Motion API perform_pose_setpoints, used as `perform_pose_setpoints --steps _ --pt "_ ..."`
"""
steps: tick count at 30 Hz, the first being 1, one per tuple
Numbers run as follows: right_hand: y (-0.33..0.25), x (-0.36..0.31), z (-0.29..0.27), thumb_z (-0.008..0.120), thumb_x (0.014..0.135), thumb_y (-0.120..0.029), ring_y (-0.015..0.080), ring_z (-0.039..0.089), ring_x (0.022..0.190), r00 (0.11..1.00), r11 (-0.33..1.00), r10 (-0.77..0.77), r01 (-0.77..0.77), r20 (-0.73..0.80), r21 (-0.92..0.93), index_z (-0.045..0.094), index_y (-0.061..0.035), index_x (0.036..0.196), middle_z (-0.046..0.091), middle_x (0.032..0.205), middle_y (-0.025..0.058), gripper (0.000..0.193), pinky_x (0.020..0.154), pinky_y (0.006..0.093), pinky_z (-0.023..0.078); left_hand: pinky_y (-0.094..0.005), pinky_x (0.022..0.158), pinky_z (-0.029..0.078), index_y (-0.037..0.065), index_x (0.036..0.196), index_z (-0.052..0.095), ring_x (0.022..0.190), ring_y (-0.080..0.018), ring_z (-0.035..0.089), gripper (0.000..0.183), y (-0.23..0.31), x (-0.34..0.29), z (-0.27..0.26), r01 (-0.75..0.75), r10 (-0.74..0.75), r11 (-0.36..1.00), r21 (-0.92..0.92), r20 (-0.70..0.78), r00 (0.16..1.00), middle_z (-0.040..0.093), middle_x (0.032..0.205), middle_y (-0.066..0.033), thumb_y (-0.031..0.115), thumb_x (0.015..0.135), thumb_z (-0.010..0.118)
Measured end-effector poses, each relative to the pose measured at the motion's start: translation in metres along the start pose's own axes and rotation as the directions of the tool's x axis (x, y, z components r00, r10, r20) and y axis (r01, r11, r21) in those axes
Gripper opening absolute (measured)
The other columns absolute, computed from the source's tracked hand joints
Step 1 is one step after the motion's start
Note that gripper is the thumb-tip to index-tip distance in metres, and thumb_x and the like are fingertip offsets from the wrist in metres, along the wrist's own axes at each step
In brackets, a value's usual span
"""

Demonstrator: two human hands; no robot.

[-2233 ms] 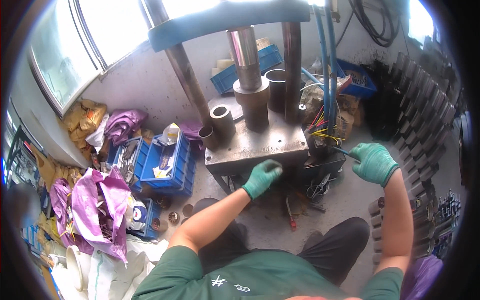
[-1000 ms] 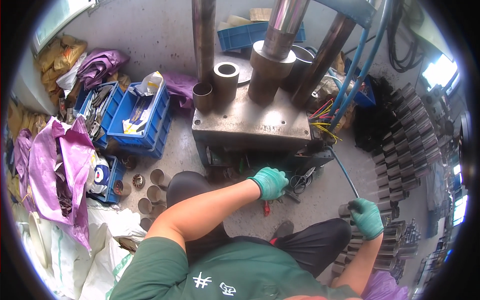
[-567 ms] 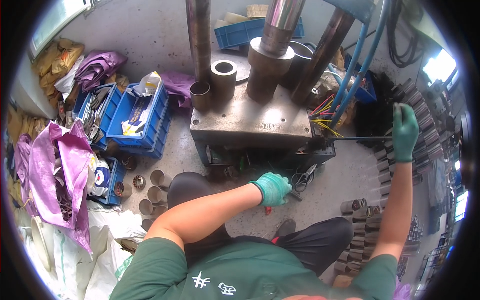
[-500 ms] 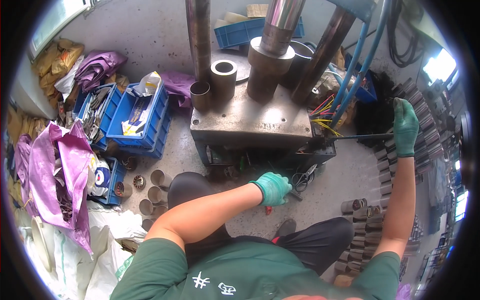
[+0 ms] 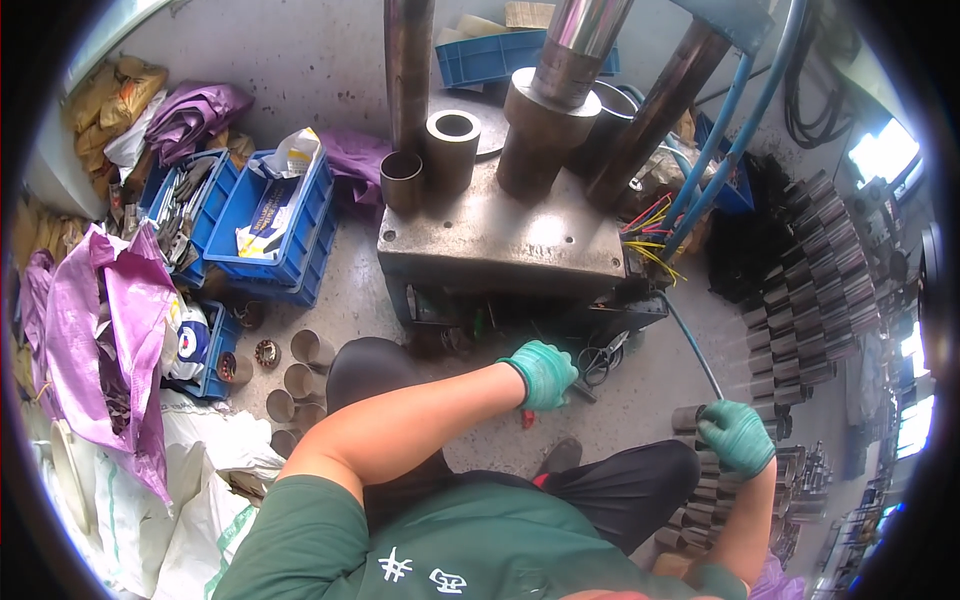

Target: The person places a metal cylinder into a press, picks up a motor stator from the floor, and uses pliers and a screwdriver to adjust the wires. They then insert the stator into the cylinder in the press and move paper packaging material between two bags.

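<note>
Right hand (image 5: 737, 436) on metal tube (image 5: 690, 417)

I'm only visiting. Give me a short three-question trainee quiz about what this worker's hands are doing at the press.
1. True or false: both hands wear green gloves.
2. What is the right hand on? A) metal tubes B) blue crate C) purple sack
3. Fill in: the left hand is just in front of the ____.

Key:
1. True.
2. A: it rests on the stacked metal tubes, apart from the blue crate.
3. Press; whether it holds anything cannot be told.
</note>
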State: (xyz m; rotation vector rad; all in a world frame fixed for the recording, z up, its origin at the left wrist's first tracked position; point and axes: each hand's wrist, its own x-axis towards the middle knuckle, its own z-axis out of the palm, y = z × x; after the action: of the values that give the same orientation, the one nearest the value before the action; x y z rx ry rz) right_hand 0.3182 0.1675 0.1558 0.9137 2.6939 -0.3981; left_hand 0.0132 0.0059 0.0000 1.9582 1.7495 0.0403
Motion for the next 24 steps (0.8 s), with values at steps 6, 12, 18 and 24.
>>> perform_pose_setpoints --steps 6,12,18,24 --pt "0.008 -0.001 -0.009 0.066 0.088 -0.020 0.0418 0.072 0.088 0.984 0.987 -0.009 0.038 -0.178 0.157 0.077 -0.0043 0.103 0.074 0.095 0.0212 0.025 0.080 0.0470 0.058 -0.0473 0.091 0.058 0.007 0.118 0.075 0.108 -0.0362 0.071 0.043 -0.003 0.003 0.005 0.002 -0.002 1.000 0.009 -0.011 1.000 0.072 0.117 -0.0178 0.042 0.093 0.073" --pt "0.005 -0.002 -0.005 0.066 0.087 -0.019 0.0424 0.071 0.091 0.998 0.999 -0.047 0.046 -0.049 -0.007 0.077 -0.0049 0.102 0.074 0.096 0.0209 0.023 0.081 0.0478 0.058 -0.0477 0.090 0.058 0.008 0.118 0.074 0.109 -0.0360 0.072 0.042 -0.006 0.002 0.005 0.016 -0.016 1.000 0.007 -0.006 1.000 0.072 0.116 -0.0179 0.041 0.092 0.073" --pt "0.008 -0.001 -0.006 0.066 0.088 -0.020 0.0440 0.069 0.086 0.994 0.993 -0.107 0.106 -0.014 -0.046 0.076 -0.0017 0.099 0.072 0.091 0.0221 0.024 0.080 0.0488 0.057 -0.0477 0.092 0.057 0.008 0.118 0.074 0.109 -0.0366 0.071 0.042 -0.006 0.002 0.004 0.010 -0.010 1.000 -0.004 -0.001 1.000 0.072 0.116 -0.0180 0.040 0.092 0.073" --pt "0.010 -0.001 -0.007 0.067 0.088 -0.018 0.0429 0.071 0.085 0.995 0.977 0.046 -0.026 -0.088 0.212 0.076 -0.0021 0.100 0.073 0.091 0.0219 0.022 0.078 0.0470 0.058 -0.0478 0.092 0.057 0.008 0.119 0.074 0.109 -0.0370 0.071 0.043 -0.008 0.005 0.008 0.009 -0.009 1.000 -0.005 -0.008 1.000 0.072 0.116 -0.0181 0.040 0.092 0.073"
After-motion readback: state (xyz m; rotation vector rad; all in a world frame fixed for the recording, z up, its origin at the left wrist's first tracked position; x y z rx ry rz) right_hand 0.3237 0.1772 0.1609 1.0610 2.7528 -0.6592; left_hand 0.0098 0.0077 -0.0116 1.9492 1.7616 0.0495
